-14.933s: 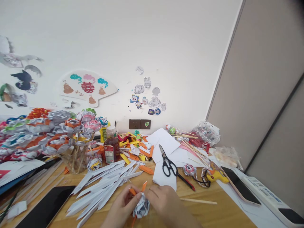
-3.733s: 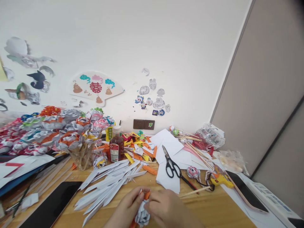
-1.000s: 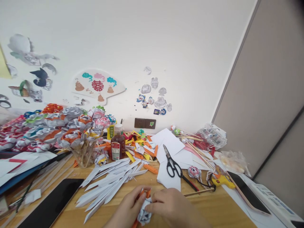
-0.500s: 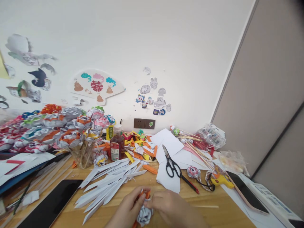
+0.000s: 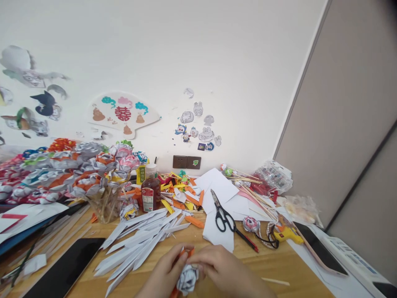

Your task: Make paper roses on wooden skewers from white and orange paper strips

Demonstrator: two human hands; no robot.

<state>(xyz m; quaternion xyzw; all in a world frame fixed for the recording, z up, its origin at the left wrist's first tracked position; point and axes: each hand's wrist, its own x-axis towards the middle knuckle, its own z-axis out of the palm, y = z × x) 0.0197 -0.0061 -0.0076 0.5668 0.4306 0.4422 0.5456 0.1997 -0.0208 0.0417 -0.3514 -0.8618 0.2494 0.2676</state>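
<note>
A white paper flower (image 5: 187, 279) with orange paper strips showing at its top and lower edge is between my two hands, low in the view. My left hand (image 5: 166, 269) grips it from the left, thumb bent over the orange paper. From the right, my right hand (image 5: 221, 269) pinches at the flower's upper part, fingers closed; some of its fingertips are hidden. Folded white paper strips (image 5: 139, 244) are spread on the wooden table (image 5: 263, 265) left of my hands. Black-handled scissors (image 5: 223, 217) lie on white paper sheets (image 5: 217, 240) beyond my right hand.
Many paper flowers (image 5: 87, 182) are heaped at the left, beside a bottle (image 5: 150, 190) of reddish liquid. A black phone (image 5: 65, 265) lies front left. To the right are a yellow glue gun (image 5: 288, 235), a red-tipped pen (image 5: 248, 242) and another phone (image 5: 319, 248).
My right hand's fingers have shifted over the top of the flower, where more white paper now shows. The whole view has moved slightly.
</note>
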